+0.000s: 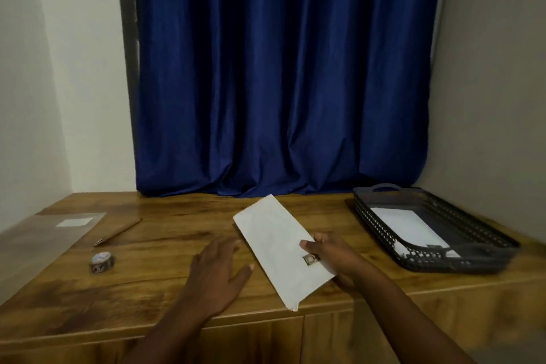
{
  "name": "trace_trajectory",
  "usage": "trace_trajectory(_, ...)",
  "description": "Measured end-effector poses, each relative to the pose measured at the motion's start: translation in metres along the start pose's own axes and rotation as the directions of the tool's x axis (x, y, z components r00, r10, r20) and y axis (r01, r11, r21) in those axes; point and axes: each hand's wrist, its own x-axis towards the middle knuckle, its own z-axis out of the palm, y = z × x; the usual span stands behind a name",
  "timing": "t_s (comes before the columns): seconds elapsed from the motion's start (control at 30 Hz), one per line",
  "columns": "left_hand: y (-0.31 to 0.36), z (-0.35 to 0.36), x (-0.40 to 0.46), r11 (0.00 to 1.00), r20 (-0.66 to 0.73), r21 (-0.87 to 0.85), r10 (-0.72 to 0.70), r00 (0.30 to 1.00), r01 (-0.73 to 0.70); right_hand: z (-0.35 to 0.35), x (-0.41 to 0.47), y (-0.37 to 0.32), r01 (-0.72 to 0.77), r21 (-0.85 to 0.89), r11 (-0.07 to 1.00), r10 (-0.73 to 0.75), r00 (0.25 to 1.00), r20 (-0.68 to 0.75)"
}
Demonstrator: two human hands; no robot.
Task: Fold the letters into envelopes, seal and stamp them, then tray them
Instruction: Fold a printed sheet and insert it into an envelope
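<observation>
A white envelope [274,242] is held slantwise just above the wooden table [153,284], its far end pointing away from me. A small dark stamp [310,259] sits on it near my fingers. My right hand [331,254] pinches the envelope's right edge, thumb on top beside the stamp. My left hand [220,272] hovers flat and open over the table just left of the envelope, holding nothing. At the right stands a dark perforated tray [381,226] with at least one white envelope [410,224] lying in it.
A small roll of stamps or tape [102,262] lies at the left. Beyond it are a brown pen [118,232] and a clear plastic sleeve [44,233] with a white label. A blue curtain [280,74] hangs behind the table.
</observation>
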Motion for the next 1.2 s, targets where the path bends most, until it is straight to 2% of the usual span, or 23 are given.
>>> trace_trajectory(0.13, 0.005, -0.002, 0.007, 0.994, 0.111, 0.108, -0.041, 0.993, 0.029, -0.031, -0.011, -0.023, 0.13, 0.072, 0.989, -0.128, 0.991, -0.026)
trace_trajectory(0.2, 0.02, 0.005, 0.015, 0.992, 0.154, 0.124, -0.04, 0.987, 0.021, -0.059, -0.018, -0.039, 0.189, 0.114, 0.975, -0.177, 0.978, -0.108)
trace_trajectory(0.3, 0.056, 0.022, 0.032, 0.997, 0.199, 0.059, 0.028, 0.98, -0.041, -0.108, -0.029, -0.059, 0.212, 0.072, 0.975, -0.188, 0.949, -0.252)
trace_trajectory(0.47, 0.118, 0.056, 0.051, 0.988, 0.209, -0.091, 0.145, 0.967, -0.128, -0.196, -0.038, -0.062, 0.081, -0.086, 0.993, -0.112, 0.88, -0.462)
trace_trajectory(0.6, 0.132, 0.071, 0.052, 0.99, 0.251, 0.005, 0.134, 0.959, -0.139, -0.243, -0.038, -0.054, -0.093, -0.225, 0.97, -0.064, 0.794, -0.605)
trace_trajectory(0.77, 0.127, 0.074, 0.047, 0.99, 0.219, -0.031, 0.144, 0.965, -0.14, -0.253, -0.017, -0.035, -0.395, -0.333, 0.856, 0.123, 0.782, -0.611)
trace_trajectory(0.93, 0.129, 0.072, 0.046, 0.989, 0.222, -0.034, 0.148, 0.964, -0.144, -0.236, 0.0, -0.022, -0.5, -0.408, 0.764, 0.201, 0.785, -0.586)
trace_trajectory(1.07, 0.129, 0.07, 0.047, 0.989, 0.227, -0.032, 0.147, 0.963, -0.144, -0.229, 0.007, -0.017, -0.58, -0.359, 0.731, 0.322, 0.757, -0.568)
trace_trajectory(1.2, 0.129, 0.07, 0.048, 0.99, 0.223, -0.036, 0.144, 0.964, -0.14, -0.227, 0.009, -0.015, -0.587, -0.444, 0.677, 0.286, 0.765, -0.576)
